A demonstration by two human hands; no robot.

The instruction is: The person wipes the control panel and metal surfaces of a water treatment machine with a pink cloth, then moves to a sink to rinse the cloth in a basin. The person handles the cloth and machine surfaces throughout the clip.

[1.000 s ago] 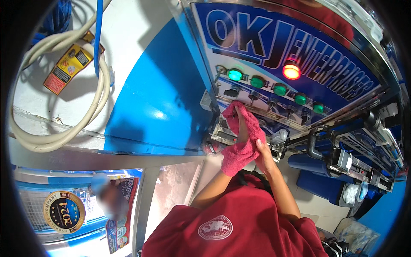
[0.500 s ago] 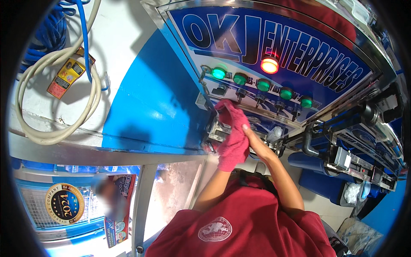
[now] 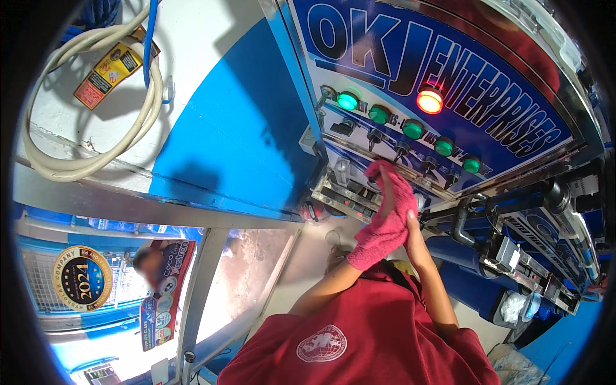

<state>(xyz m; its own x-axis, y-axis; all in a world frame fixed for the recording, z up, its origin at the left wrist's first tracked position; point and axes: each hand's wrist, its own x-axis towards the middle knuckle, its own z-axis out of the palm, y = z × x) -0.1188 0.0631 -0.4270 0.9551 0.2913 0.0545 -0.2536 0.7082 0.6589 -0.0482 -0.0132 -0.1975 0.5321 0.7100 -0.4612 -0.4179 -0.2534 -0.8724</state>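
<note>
A pink towel (image 3: 393,218) covers my left hand, and only the left forearm (image 3: 328,285) shows below it. The fingers under the cloth are hidden. My right hand (image 3: 414,236) closes on the towel's right side, its thumb against the cloth. Both hands are in front of a blue control panel (image 3: 423,38), just below its row of switches. Several green indicator lamps (image 3: 379,114) run along the panel, the leftmost one brightly lit. A red lamp (image 3: 430,101) glows above them.
A coiled beige hose (image 3: 38,154) and a yellow tag (image 3: 109,75) hang on the left wall. Dark pipes (image 3: 463,224) and metal fittings stand at right, above blue containers (image 3: 459,253). A window (image 3: 83,282) with posters is at lower left.
My hands and the towel have moved right across the front of the panel. The view has shifted a little too, so the wall and panel sit differently in the picture.
</note>
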